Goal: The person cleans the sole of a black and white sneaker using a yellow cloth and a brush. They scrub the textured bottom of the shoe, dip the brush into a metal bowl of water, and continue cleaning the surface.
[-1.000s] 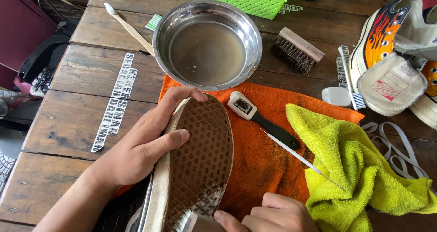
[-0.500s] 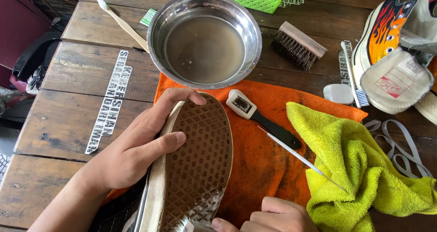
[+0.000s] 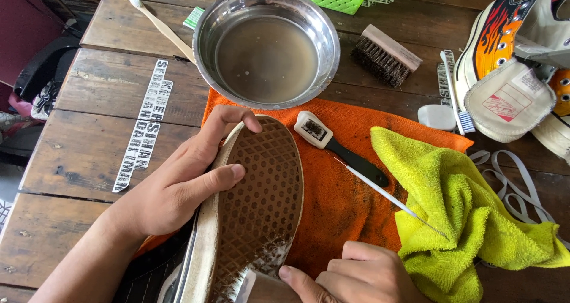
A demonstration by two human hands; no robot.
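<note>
The sole of a shoe [image 3: 255, 214] is being scrubbed at lower centre, sole turned up over an orange cloth [image 3: 338, 190] on the counter [image 3: 89, 131]. The shoe is gripped along its edge by the left hand [image 3: 178, 184], fingers curled over the toe. A brush [image 3: 255, 276], bristles on the heel, is clasped in the closed right hand [image 3: 356, 276]. Foam is seen at the heel only, so the tread toward the toe appears unscrubbed. A bowl [image 3: 267, 47] of water sits above; a yellow towel [image 3: 463, 220] lies at right.
</note>
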